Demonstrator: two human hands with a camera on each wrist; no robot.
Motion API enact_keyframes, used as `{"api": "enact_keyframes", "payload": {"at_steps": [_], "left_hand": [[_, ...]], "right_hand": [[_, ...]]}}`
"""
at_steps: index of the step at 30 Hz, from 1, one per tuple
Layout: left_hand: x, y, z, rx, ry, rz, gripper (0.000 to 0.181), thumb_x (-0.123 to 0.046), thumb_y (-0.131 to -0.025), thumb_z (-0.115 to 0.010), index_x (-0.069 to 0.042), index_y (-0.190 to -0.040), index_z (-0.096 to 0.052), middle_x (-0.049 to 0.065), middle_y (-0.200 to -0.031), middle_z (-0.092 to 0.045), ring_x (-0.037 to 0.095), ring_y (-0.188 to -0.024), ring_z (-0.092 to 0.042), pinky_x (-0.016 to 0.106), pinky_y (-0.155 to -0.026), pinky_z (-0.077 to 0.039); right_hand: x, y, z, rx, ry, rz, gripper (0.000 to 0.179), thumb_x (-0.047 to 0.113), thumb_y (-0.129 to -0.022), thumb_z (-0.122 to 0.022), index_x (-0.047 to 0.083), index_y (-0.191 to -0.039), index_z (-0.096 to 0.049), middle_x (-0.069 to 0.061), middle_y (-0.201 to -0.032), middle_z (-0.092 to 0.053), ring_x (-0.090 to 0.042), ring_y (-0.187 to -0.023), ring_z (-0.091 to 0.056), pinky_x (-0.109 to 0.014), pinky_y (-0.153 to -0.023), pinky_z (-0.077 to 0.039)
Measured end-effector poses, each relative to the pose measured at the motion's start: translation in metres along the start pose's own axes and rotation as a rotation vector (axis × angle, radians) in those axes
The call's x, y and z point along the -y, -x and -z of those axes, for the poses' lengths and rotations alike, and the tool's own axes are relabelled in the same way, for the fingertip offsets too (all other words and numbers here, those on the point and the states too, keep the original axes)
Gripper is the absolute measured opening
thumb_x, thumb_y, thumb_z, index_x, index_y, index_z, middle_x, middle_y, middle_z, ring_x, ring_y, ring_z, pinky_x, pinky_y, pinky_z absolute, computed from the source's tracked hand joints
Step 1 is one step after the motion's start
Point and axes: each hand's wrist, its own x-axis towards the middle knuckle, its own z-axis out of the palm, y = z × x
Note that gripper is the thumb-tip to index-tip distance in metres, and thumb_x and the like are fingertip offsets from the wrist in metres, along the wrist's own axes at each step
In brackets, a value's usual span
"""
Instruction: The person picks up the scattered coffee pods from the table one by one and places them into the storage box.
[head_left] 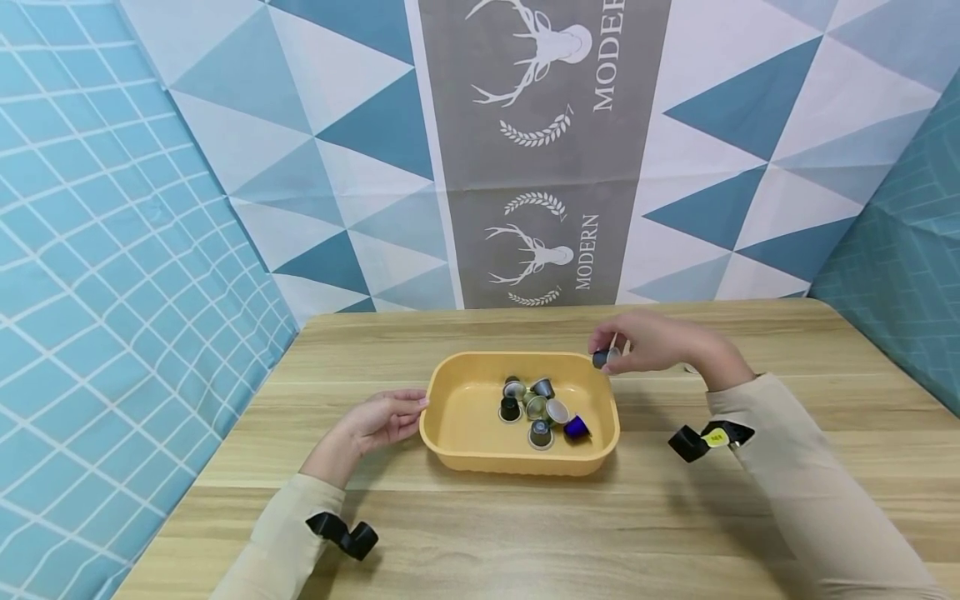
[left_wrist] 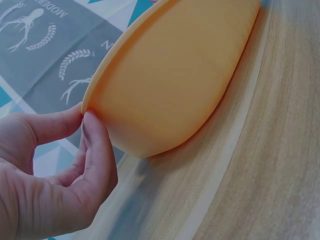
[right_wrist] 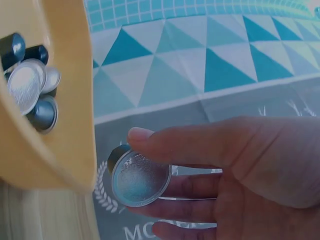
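Note:
A yellow plastic basin (head_left: pixel 457 450) stands on the table with several coffee capsules in it. Its left rim is pinched between the thumb and fingers of my left hand (head_left: pixel 386 419); the left wrist view shows the thumb over the rim edge (left_wrist: pixel 86 95). My right hand (head_left: pixel 651 340) is at the basin's right back corner, holding a dark coffee capsule (right_wrist: pixel 141 179) with a silver foil lid between thumb and fingers. Inside the basin lie a blue capsule (head_left: pixel 576 428), a black capsule (head_left: pixel 509 408), a grey capsule (head_left: pixel 540 433) and others in a loose cluster.
The wooden table (head_left: pixel 360 533) extends around the basin. A small light object (head_left: pixel 690 368) lies partly hidden behind my right wrist. Patterned cloth (head_left: pixel 525 167) hangs behind the table, with blue checked cloth (head_left: pixel 112 292) at the left.

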Motion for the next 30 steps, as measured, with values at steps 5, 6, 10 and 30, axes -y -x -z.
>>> {"api": "enact_keyframes", "payload": {"at_steps": [5,6,10,30], "left_hand": [[0.001,0.0,0.0,0.0,-0.005,-0.005,0.035,-0.002,-0.098,-0.049,0.007,-0.13,-0.04,-0.005,-0.087,-0.069,0.002,-0.078,-0.066,0.014,-0.073,-0.056],[0.001,0.0,0.0,0.001,-0.005,-0.006,0.034,-0.002,-0.098,-0.049,0.007,-0.13,-0.041,-0.005,-0.087,-0.069,0.002,-0.078,-0.066,0.014,-0.073,-0.056],[0.001,0.001,0.0,-0.003,-0.005,-0.006,0.031,-0.002,-0.097,-0.049,0.005,-0.127,-0.043,-0.005,-0.087,-0.069,0.002,-0.078,-0.066,0.014,-0.073,-0.056],[0.002,0.0,0.001,0.016,0.005,-0.012,0.036,-0.001,-0.097,-0.049,0.007,-0.131,-0.041,-0.004,-0.087,-0.07,0.001,-0.079,-0.066,0.014,-0.073,-0.056]], "right_hand": [[0.011,-0.008,0.002,0.015,0.01,0.047,0.016,0.012,-0.085,-0.07,0.008,-0.101,-0.066,0.0,-0.094,-0.068,-0.013,-0.085,-0.062,-0.04,-0.083,-0.055],[0.013,-0.01,0.002,0.02,0.01,0.053,0.016,0.012,-0.085,-0.07,0.008,-0.101,-0.066,-0.001,-0.095,-0.068,-0.014,-0.085,-0.062,-0.04,-0.083,-0.055],[0.02,-0.016,0.003,0.024,0.007,0.073,0.017,0.011,-0.086,-0.07,0.006,-0.102,-0.066,-0.002,-0.096,-0.068,-0.015,-0.087,-0.062,-0.041,-0.084,-0.055],[0.045,-0.053,0.003,0.043,0.015,0.168,0.022,0.013,-0.085,-0.071,0.006,-0.105,-0.065,-0.006,-0.097,-0.068,-0.018,-0.088,-0.064,-0.034,-0.084,-0.055]]}}
